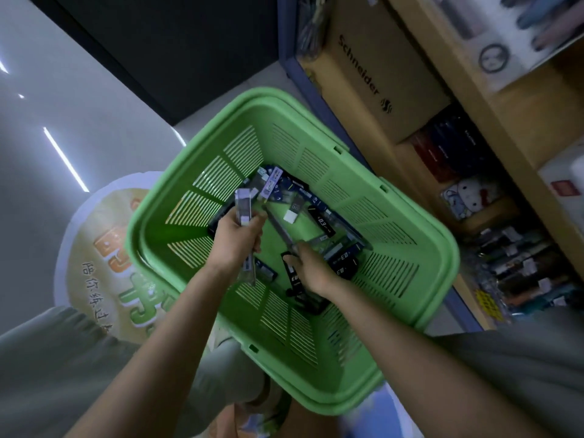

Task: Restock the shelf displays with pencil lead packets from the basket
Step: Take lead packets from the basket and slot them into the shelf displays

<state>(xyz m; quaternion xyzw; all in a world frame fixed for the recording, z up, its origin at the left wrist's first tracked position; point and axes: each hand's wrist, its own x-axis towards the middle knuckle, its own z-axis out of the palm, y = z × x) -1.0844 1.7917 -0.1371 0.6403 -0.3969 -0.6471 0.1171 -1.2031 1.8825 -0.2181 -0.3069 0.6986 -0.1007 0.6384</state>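
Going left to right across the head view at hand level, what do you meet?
Round printed floor sticker → left hand gripping clear pencil lead packets → right hand picking among dark packets → right wall of the green slotted plastic basket → wooden shelf unit with stock.

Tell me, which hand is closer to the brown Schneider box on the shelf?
Right. The right hand is in the green basket on the side toward the Schneider box; the left hand, gripping packets, is farther away.
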